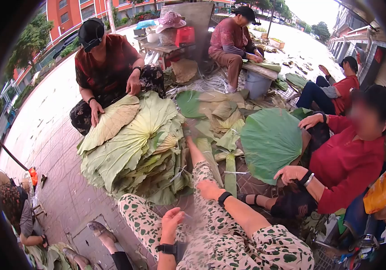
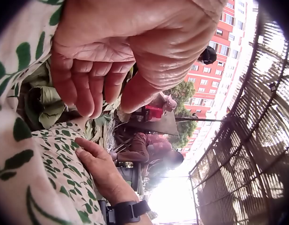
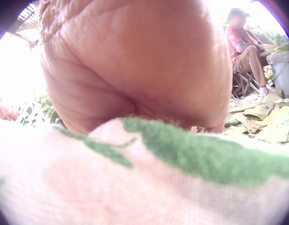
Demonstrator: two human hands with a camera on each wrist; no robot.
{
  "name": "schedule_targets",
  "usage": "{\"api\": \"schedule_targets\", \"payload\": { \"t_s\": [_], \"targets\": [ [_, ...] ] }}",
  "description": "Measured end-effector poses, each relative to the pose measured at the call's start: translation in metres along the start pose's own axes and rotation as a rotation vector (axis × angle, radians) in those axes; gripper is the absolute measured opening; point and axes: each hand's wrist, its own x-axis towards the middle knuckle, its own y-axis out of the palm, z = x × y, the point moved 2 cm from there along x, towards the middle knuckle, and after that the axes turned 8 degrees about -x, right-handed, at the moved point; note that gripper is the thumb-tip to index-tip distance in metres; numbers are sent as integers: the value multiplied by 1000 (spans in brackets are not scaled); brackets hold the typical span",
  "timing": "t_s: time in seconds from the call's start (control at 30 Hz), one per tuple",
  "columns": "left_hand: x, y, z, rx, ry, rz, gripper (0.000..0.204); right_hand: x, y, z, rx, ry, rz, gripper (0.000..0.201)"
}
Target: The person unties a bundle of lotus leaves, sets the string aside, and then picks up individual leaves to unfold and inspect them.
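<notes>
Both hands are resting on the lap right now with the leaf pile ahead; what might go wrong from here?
1. The stacked lotus leaves lie beyond the outstretched leg; leaning over could crush or tear the top ones.
2. The right hand and left hand hold nothing, so the next leaf needs a fresh grip; thin edges may rip.
3. A neighbour's big green leaf sits close; reaching arms may collide.

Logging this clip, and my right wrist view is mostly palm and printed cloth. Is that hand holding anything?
Observer: No. The right hand lies flat on the knee of the trousers, holding nothing.
Operator: And the other hand?
Observer: The left hand is by the left thigh, fingers loosely curled, with nothing in its grip.
Operator: Where are the leaves?
Observer: A pile of leaves lies on the ground ahead of the legs; neither hand touches it.
</notes>
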Motion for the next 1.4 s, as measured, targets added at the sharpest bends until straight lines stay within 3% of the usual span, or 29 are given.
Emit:
{"api": "schedule_targets", "payload": {
  "t_s": [0.3, 1.4],
  "targets": [
    [2, 1, 2, 15, 10, -24, 29, 0, 6, -2, -18, -41, -131, 32],
    [2, 2, 4, 42, 8, -24, 28, -2, 5, -4, 29, -38, -134, 32]
  ]
}}
